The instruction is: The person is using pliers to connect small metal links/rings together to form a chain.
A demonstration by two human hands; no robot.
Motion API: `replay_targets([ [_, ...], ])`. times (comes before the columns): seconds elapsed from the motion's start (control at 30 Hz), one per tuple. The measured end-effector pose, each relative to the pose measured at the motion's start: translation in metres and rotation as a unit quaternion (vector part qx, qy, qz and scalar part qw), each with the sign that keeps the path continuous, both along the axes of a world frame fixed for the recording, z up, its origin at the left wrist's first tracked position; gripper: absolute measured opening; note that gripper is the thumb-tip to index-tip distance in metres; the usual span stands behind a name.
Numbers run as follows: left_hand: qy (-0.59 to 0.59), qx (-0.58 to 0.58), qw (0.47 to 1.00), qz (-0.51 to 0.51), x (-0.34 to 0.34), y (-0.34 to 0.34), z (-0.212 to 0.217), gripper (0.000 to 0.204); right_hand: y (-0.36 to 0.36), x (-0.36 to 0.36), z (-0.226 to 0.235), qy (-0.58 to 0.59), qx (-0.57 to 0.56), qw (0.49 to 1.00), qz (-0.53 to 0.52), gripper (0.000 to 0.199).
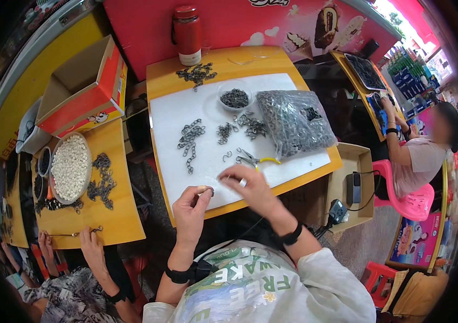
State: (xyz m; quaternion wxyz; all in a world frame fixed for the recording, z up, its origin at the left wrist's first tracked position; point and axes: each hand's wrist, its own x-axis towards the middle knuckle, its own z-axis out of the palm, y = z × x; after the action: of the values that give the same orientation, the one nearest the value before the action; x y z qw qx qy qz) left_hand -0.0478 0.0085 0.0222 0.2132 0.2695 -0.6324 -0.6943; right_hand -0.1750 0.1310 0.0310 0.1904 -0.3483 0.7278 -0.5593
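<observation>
My left hand [191, 203] pinches a small pale bead with a dark metal link at the near edge of the white mat [283, 91]. My right hand [248, 185] hovers just right of it, fingers curled around a small metal piece I cannot make out clearly. Yellow-handled pliers [253, 159] lie on the mat just beyond my right hand. A short chain of dark links [190, 140] and small piles of hooks [226, 132] lie mid-mat. A clear bowl of dark links [235, 98] and a plastic bag of links [293, 121] sit farther back.
A red bottle [187, 35] stands at the table's far edge. On the left table are a bowl of white beads [69, 167], dark chains [102, 180] and an open red box [83, 89]; another person's hands [89, 239] work there. A seated person [420, 156] is at right.
</observation>
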Motion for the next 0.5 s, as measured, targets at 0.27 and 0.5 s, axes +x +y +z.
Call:
replay_targets([
  [0.27, 0.015, 0.160, 0.987, -0.019, 0.002, -0.009, 0.010, 0.009, 0.019, -0.123, -0.052, 0.523, 0.245, 0.814, -0.063, 0.011],
  [0.5, 0.015, 0.159, 0.987, -0.023, 0.005, -0.017, 0.012, 0.009, 0.016, -0.116, -0.038, 0.554, 0.265, 0.789, -0.022, 0.009],
])
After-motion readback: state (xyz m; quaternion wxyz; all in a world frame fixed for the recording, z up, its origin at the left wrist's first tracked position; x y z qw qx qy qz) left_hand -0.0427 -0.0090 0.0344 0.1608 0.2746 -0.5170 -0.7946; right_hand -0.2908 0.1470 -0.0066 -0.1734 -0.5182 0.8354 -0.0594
